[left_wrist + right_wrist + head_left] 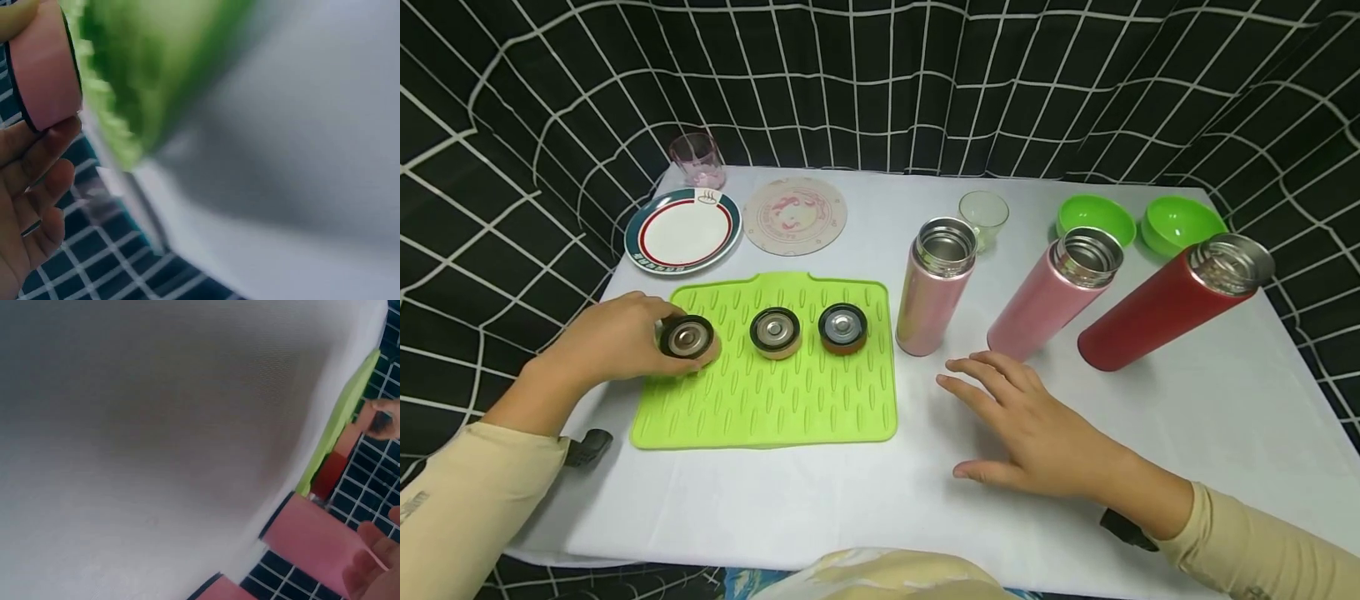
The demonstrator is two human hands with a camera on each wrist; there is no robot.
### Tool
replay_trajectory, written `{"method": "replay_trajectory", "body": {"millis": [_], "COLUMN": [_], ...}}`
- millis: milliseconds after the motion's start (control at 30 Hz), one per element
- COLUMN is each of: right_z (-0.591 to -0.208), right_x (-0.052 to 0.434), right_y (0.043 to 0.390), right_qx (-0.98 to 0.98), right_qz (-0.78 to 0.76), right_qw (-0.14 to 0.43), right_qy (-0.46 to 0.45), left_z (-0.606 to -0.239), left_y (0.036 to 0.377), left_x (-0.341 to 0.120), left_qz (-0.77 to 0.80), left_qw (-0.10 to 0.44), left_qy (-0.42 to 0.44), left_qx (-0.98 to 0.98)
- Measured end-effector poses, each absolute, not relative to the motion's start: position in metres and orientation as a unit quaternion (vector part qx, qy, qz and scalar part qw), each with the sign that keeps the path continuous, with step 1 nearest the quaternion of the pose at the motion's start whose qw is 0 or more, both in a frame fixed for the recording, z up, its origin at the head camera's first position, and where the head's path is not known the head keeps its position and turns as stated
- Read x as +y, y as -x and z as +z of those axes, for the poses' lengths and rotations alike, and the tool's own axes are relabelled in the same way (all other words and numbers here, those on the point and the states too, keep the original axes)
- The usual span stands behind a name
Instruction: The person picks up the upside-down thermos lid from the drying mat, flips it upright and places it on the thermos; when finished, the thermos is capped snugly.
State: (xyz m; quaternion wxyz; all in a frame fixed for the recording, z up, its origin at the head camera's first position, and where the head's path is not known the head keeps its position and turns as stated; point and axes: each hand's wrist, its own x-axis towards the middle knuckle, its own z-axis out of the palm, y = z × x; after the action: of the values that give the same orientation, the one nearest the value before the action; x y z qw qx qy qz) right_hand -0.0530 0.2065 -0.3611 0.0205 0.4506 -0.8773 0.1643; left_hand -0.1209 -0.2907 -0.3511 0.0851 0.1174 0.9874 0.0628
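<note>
At the left end of a green ribbed mat (775,404), my left hand (610,340) grips an upturned pink bottle lid (691,338) between thumb and fingers. The left wrist view shows the lid's pink side (47,69) in that grasp, close to the mat. Two more upturned lids sit on the mat: a pinkish one (775,332) in the middle and a red one (842,327) to the right. My right hand (1030,425), fingers spread and holding nothing, is over the white table in front of two uncapped pink bottles (934,296) (1048,300).
An uncapped red bottle (1165,308) stands on the right. Behind are two green bowls (1096,218) (1182,225) and a clear glass cup (984,210). At the back left are a rimmed plate (685,232), a round mat (795,217) and a pinkish glass (698,161).
</note>
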Motion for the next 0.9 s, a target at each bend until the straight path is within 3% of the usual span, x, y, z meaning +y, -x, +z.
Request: {"method": "replay_trajectory", "body": {"millis": [267,400,500,633,767,900], "right_z": [-0.352,-0.346,-0.34,-0.334,-0.332,-0.329], "right_x": [0.195,0.178,0.165,0.153,0.15,0.152], "right_y": [0.052,0.055,0.059,0.065,0.069,0.068], "right_qx": [-0.879,-0.843,-0.797,-0.753,-0.751,-0.754], "right_qz": [0.295,0.421,0.511,0.577,0.586,0.588], "right_qw": [-0.032,-0.107,-0.186,-0.249,-0.265,-0.264], "right_qy": [-0.374,-0.319,-0.264,-0.197,-0.15,-0.126], "left_z": [-0.302,-0.278,-0.265,-0.259,-0.259,-0.261], "left_y": [0.107,0.106,0.107,0.106,0.105,0.103], "left_x": [-0.225,-0.171,-0.13,-0.086,-0.065,-0.061], "left_qz": [0.072,0.06,0.043,0.03,0.011,0.008], "left_qw": [-0.006,-0.035,-0.036,-0.012,0.0,-0.024], "left_qy": [-0.253,-0.362,-0.431,-0.49,-0.511,-0.507], "left_qx": [0.965,0.93,0.9,0.871,0.86,0.862]}}
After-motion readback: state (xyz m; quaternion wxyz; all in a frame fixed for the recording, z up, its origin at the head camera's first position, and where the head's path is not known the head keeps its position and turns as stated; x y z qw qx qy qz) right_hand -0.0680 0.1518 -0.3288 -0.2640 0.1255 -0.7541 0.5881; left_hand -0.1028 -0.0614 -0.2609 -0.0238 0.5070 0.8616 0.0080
